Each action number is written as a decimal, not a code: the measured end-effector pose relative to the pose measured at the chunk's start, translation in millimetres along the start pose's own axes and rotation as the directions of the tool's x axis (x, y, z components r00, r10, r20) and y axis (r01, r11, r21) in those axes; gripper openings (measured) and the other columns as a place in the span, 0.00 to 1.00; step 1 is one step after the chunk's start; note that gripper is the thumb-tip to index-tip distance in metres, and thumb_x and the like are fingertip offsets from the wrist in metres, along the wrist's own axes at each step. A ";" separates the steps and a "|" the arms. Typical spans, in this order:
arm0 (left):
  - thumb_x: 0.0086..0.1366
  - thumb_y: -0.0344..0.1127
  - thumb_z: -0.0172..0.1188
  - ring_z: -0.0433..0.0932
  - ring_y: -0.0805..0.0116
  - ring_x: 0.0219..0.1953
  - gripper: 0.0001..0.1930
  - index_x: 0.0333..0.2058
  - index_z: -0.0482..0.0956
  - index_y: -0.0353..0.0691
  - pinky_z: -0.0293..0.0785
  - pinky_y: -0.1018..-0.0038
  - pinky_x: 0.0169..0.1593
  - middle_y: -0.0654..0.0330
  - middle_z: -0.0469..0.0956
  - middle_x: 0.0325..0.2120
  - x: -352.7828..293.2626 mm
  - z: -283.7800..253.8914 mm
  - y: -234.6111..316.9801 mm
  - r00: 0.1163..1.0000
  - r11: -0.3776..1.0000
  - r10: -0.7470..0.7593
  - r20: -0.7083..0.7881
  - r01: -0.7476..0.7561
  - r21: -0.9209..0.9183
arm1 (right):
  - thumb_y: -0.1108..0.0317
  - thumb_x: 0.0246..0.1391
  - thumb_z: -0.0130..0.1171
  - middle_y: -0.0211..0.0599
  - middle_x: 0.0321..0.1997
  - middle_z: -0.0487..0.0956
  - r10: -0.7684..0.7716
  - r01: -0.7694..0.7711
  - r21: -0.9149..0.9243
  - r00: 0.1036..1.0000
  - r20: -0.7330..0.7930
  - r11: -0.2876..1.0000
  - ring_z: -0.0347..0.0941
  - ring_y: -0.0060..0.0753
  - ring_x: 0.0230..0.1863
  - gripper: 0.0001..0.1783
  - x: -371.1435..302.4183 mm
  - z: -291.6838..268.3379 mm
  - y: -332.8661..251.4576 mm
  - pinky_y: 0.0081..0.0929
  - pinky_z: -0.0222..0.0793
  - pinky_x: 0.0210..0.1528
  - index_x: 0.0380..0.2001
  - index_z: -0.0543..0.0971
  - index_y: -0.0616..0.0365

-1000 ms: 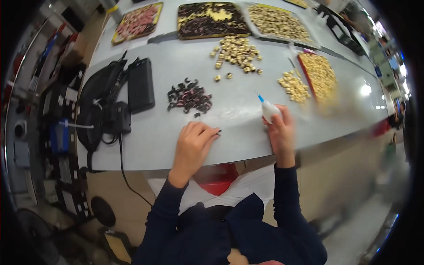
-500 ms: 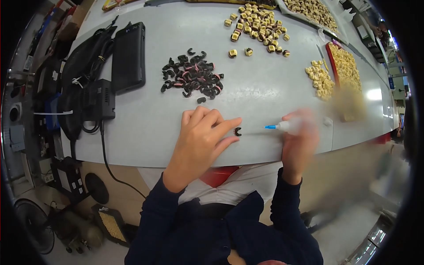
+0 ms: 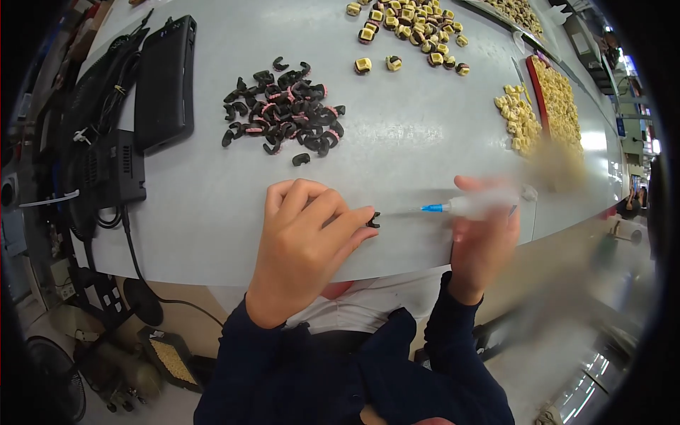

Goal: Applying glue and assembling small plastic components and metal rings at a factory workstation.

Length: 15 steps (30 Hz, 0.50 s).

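- First, at far left — a black oblong case (image 3: 165, 88) lies on the grey table (image 3: 418, 152), pale marks by its top end too small to read; a black adapter box (image 3: 120, 167) sits just below, its cable (image 3: 132, 255) dropping over the front edge.
- A loose pile of dark curved pieces (image 3: 287, 106), some pink-edged, has open tabletop to its right.
- The left hand (image 3: 301, 244), near the front edge, pinches a small dark curved piece (image 3: 375, 220) between thumb and forefinger.
- Yellow-and-dark pieces (image 3: 418, 32) cluster farther back.
- The right hand (image 3: 487, 237), blurred, curls round a white bottle (image 3: 467, 206); its blue tip (image 3: 433, 208) points at the pinched piece.
- Pale yellow pieces (image 3: 520, 117) lie beside a red-edged tray (image 3: 536, 88).
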State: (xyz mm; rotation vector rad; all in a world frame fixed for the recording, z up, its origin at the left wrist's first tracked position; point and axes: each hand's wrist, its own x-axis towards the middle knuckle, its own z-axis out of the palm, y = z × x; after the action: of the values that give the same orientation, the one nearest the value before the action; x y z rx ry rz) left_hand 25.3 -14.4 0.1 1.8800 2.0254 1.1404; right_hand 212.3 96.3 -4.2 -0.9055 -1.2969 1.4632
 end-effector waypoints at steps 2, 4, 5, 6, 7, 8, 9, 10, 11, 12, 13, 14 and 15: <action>0.44 0.31 0.72 0.71 0.67 0.34 0.13 0.32 0.83 0.41 0.63 0.67 0.43 0.68 0.71 0.23 -0.5 0.2 0.1 1.000 1.000 0.003 -0.007 -0.003 0.002 | 0.52 0.65 0.51 0.59 0.41 0.80 0.014 -0.014 -0.035 1.000 0.004 0.999 0.66 0.19 0.17 0.21 -1.5 1.2 -2.1 0.15 0.64 0.21 0.46 0.66 0.59; 0.44 0.31 0.72 0.71 0.67 0.33 0.13 0.32 0.83 0.40 0.64 0.67 0.43 0.68 0.71 0.23 -1.2 0.7 0.4 1.000 1.000 0.006 -0.013 -0.005 0.008 | 0.52 0.65 0.51 0.58 0.39 0.80 -0.008 0.013 -0.054 0.997 0.077 0.998 0.65 0.19 0.16 0.21 -1.8 2.7 -3.2 0.15 0.63 0.20 0.46 0.65 0.59; 0.42 0.31 0.73 0.70 0.66 0.32 0.15 0.32 0.83 0.41 0.63 0.68 0.42 0.68 0.70 0.22 -1.6 1.2 1.0 0.999 1.000 0.002 -0.033 -0.002 0.006 | 0.52 0.65 0.51 0.58 0.39 0.80 -0.001 0.006 -0.059 0.997 0.077 0.998 0.65 0.19 0.16 0.21 -2.3 4.1 -4.1 0.15 0.63 0.20 0.46 0.65 0.59; 0.40 0.31 0.74 0.69 0.66 0.31 0.16 0.32 0.84 0.41 0.63 0.68 0.41 0.68 0.69 0.21 -2.3 1.0 1.4 0.999 1.000 -0.002 -0.053 0.002 0.005 | 0.53 0.65 0.51 0.57 0.38 0.80 0.006 0.002 -0.078 0.996 0.093 0.997 0.65 0.19 0.16 0.20 -2.8 5.8 -5.3 0.14 0.62 0.19 0.45 0.65 0.59; 0.40 0.31 0.74 0.69 0.66 0.31 0.16 0.32 0.84 0.41 0.63 0.68 0.41 0.68 0.69 0.21 -2.6 1.8 0.3 0.999 1.000 -0.005 -0.051 0.005 -0.003 | 0.54 0.65 0.51 0.56 0.38 0.81 0.011 0.000 -0.100 0.994 0.106 0.995 0.64 0.18 0.15 0.19 -3.0 6.1 -5.4 0.14 0.62 0.19 0.45 0.65 0.59; 0.42 0.31 0.73 0.70 0.67 0.32 0.14 0.32 0.83 0.40 0.63 0.68 0.42 0.68 0.70 0.21 -3.1 1.9 -1.1 1.000 1.000 0.005 -0.028 -0.005 0.004 | 0.54 0.65 0.51 0.56 0.38 0.81 0.015 -0.003 -0.107 0.994 0.104 0.994 0.64 0.18 0.15 0.19 -3.8 6.4 -5.1 0.14 0.62 0.19 0.45 0.65 0.59; 0.45 0.31 0.71 0.71 0.68 0.33 0.13 0.32 0.83 0.40 0.64 0.67 0.43 0.68 0.70 0.22 -3.6 2.5 -1.9 1.000 1.000 0.016 -0.005 -0.016 0.010 | 0.56 0.65 0.52 0.55 0.37 0.81 0.005 0.011 -0.136 0.993 0.117 0.991 0.65 0.18 0.15 0.18 -5.0 6.8 -4.8 0.14 0.62 0.19 0.45 0.65 0.59; 0.45 0.31 0.71 0.71 0.68 0.33 0.13 0.32 0.83 0.40 0.64 0.67 0.43 0.68 0.70 0.22 -3.6 1.6 -1.6 1.000 1.000 0.012 -0.006 -0.012 0.012 | 0.57 0.65 0.52 0.55 0.36 0.81 -0.006 0.027 -0.158 0.991 0.135 0.987 0.65 0.18 0.15 0.17 -5.1 8.1 -5.3 0.13 0.61 0.18 0.44 0.65 0.59; 0.45 0.31 0.71 0.71 0.68 0.33 0.13 0.32 0.83 0.40 0.64 0.67 0.43 0.68 0.70 0.22 -3.7 0.9 -1.0 1.000 1.000 0.009 -0.003 -0.009 0.017 | 0.57 0.65 0.52 0.55 0.36 0.81 -0.004 0.026 -0.156 0.991 0.137 0.987 0.65 0.18 0.15 0.17 -4.9 9.1 -6.4 0.13 0.61 0.18 0.44 0.65 0.59; 0.45 0.32 0.71 0.71 0.68 0.33 0.13 0.32 0.83 0.40 0.64 0.67 0.43 0.68 0.70 0.22 -3.5 0.0 -0.5 1.000 1.000 0.007 -0.001 -0.007 0.021 | 0.58 0.64 0.53 0.54 0.36 0.81 0.007 0.014 -0.152 0.990 0.140 0.988 0.65 0.18 0.15 0.16 -4.6 9.9 -7.6 0.13 0.62 0.18 0.44 0.65 0.59; 0.45 0.32 0.71 0.71 0.68 0.33 0.13 0.32 0.83 0.40 0.64 0.67 0.43 0.68 0.70 0.22 -3.8 0.2 -0.5 1.000 1.000 0.006 0.001 -0.006 0.018 | 0.59 0.64 0.53 0.54 0.35 0.81 0.019 0.002 -0.152 0.990 0.140 0.988 0.65 0.18 0.15 0.16 -5.3 9.9 -8.2 0.13 0.62 0.17 0.44 0.65 0.59; 0.45 0.32 0.71 0.71 0.68 0.33 0.13 0.32 0.83 0.39 0.64 0.67 0.43 0.68 0.70 0.22 -3.9 0.3 -0.5 1.000 1.000 0.008 0.002 -0.008 0.019 | 0.59 0.64 0.53 0.54 0.35 0.81 0.022 0.000 -0.154 0.990 0.138 0.988 0.65 0.18 0.15 0.16 -5.4 10.0 -8.3 0.13 0.62 0.17 0.44 0.65 0.59; 0.44 0.32 0.71 0.71 0.68 0.33 0.13 0.32 0.83 0.39 0.64 0.67 0.43 0.68 0.70 0.22 -4.0 0.3 -0.6 1.000 1.000 0.011 0.004 -0.011 0.020 | 0.60 0.64 0.54 0.55 0.35 0.81 0.026 -0.005 -0.146 0.990 0.141 0.989 0.66 0.18 0.15 0.16 -5.0 10.5 -8.1 0.13 0.62 0.17 0.44 0.65 0.59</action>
State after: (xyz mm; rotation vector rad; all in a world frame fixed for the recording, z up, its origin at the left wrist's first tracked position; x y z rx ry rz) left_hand 25.9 -17.7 -2.0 1.9036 2.0349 1.1216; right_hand 205.2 88.5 5.2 -0.9202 -1.5216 1.4828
